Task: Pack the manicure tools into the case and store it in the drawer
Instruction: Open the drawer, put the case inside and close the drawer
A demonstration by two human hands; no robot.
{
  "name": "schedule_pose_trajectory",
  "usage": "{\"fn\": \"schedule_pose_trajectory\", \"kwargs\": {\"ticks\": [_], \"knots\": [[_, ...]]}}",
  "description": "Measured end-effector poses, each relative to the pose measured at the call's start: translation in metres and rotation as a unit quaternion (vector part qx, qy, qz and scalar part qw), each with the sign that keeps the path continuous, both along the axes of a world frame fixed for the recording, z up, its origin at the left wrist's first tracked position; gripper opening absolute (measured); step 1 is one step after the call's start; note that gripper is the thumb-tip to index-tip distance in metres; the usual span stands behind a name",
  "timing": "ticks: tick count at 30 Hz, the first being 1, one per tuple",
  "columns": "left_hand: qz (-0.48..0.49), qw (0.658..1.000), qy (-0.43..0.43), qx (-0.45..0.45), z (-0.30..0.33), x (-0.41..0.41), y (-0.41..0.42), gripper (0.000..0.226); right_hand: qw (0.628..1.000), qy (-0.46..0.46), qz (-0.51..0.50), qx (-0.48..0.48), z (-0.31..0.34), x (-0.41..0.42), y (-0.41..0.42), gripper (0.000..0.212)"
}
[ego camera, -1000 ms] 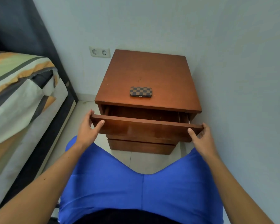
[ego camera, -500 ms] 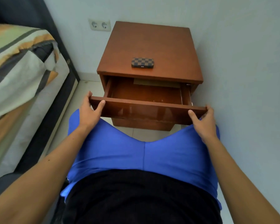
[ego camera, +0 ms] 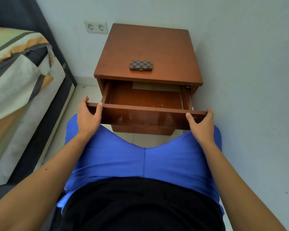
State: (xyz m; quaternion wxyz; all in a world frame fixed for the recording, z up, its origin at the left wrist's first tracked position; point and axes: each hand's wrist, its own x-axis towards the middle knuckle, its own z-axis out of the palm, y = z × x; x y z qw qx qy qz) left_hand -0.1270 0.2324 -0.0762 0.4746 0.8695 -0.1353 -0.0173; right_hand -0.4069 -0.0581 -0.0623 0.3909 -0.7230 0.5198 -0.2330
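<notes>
— Gripping the pulled-out drawer (ego camera: pixel 145 112) at both ends of its front panel, are they?

— Yes. The left hand (ego camera: pixel 88 118) closes its grip on the left end, thumb over the top edge and fingers behind the corner. The right hand (ego camera: pixel 201 125) pinches the right end the same way, thumb on the front face, fingers wrapped around the far side of the panel.

— And the case (ego camera: pixel 141 65)?

— Shut, checkered brown, lying flat on top of the nightstand (ego camera: pixel 148 42), near its front edge and a little left of centre. It sits beyond the drawer, well apart from both hands, roughly between them and farther away.

— Anything inside the drawer?

— A pale flat sheet (ego camera: pixel 155 86) at the far end, half under the top; the wooden bottom shows otherwise.

— What's around?

— A bed (ego camera: pixel 18 72) with a striped cover on the left, a double wall socket (ego camera: pixel 96 27) behind it, blue shorts (ego camera: pixel 140 162) below the hands.
</notes>
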Motion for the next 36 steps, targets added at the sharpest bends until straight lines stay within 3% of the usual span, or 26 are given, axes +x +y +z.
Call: {"fn": "schedule_pose_trajectory", "kwargs": {"ticks": [5, 15, 18, 24, 27, 31, 36], "knots": [[-0.031, 0.995, -0.081, 0.055, 0.020, 0.019, -0.023, 0.073, 0.994, 0.029, 0.038, -0.097, 0.012, 0.024, -0.004, 0.101], [-0.176, 0.958, -0.169, 0.151, 0.079, 0.096, -0.129, 0.067, 0.962, 0.026, 0.233, -0.140, 0.066, 0.169, -0.039, 0.090], [-0.218, 0.943, -0.157, 0.197, 0.080, 0.114, -0.158, 0.066, 0.942, 0.072, 0.293, -0.147, 0.071, 0.209, -0.053, 0.089], [-0.314, 0.877, -0.165, 0.323, 0.059, 0.158, -0.191, 0.063, 0.890, 0.156, 0.396, -0.162, 0.069, 0.254, -0.080, 0.085], [-0.320, 0.867, -0.189, 0.333, 0.049, 0.165, -0.190, 0.073, 0.866, 0.163, 0.432, -0.190, 0.064, 0.265, -0.089, 0.075], [-0.320, 0.859, -0.201, 0.344, 0.043, 0.168, -0.192, 0.073, 0.862, 0.168, 0.427, -0.216, 0.067, 0.276, -0.100, 0.058], [-0.323, 0.855, -0.196, 0.356, 0.043, 0.167, -0.192, 0.075, 0.844, 0.206, 0.467, -0.168, 0.078, 0.265, -0.098, 0.081]]}}
